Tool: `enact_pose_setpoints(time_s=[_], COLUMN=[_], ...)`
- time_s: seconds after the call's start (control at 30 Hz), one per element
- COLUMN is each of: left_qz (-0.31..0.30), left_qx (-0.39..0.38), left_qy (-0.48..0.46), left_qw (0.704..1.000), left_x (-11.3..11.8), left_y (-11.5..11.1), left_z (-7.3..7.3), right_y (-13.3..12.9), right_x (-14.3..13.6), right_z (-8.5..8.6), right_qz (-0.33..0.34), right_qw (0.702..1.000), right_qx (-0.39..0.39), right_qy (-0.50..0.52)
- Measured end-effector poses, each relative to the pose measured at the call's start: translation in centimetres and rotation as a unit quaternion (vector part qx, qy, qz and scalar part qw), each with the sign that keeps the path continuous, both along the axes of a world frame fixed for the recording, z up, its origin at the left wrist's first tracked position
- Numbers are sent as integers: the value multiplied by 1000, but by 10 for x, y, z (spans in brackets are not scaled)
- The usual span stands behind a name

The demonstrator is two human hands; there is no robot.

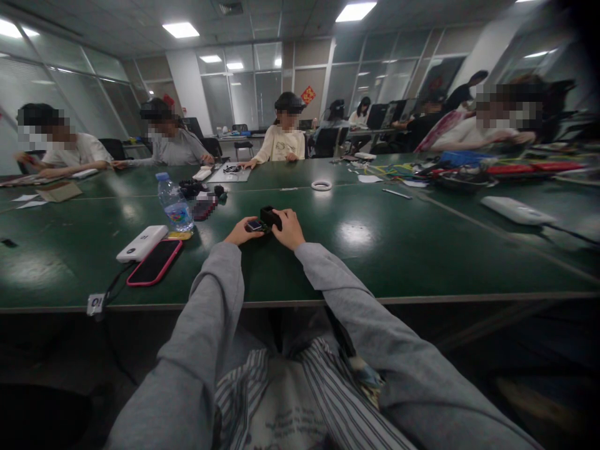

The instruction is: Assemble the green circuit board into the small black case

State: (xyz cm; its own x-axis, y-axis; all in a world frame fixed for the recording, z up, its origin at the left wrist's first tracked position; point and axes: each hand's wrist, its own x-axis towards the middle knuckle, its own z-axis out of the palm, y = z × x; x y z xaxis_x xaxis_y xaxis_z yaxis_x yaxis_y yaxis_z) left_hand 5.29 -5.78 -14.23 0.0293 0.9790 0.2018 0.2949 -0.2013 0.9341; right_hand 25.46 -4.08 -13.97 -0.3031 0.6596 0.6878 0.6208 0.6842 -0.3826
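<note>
My left hand [238, 232] is closed on a small dark device with a square screen [254, 225], fingers at its left edge. Just to the right, my right hand [290, 230] grips a small black open-topped box [267, 215], its fingers over the right side. The device and the box are side by side, close together, low over the green table [328, 269]; whether they touch each other is too small to tell. My palms and some fingertips are hidden.
Left of my hands are a water bottle [175, 203], a white power bank [142, 242] and a pink-edged phone [155, 262]. Beyond lie a roll of tape [321, 185] and a pen [396, 194]. Another white power bank [515, 210] lies right. Several people sit around the table.
</note>
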Motion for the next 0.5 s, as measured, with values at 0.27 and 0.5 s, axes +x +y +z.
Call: enact_pose_setpoints(time_s=[0.27,0.5], left_qz=[-5,-32], left_qx=[0,28], left_qy=[-36,-48], left_qw=[999,998], left_x=[0,-1], left_y=[5,9], left_z=[-5,-9], right_y=[-15,-15], right_x=[-4,-4], right_z=[11,6], right_qz=[39,35], right_qw=[998,999], right_qx=[30,20], right_qy=[27,-11])
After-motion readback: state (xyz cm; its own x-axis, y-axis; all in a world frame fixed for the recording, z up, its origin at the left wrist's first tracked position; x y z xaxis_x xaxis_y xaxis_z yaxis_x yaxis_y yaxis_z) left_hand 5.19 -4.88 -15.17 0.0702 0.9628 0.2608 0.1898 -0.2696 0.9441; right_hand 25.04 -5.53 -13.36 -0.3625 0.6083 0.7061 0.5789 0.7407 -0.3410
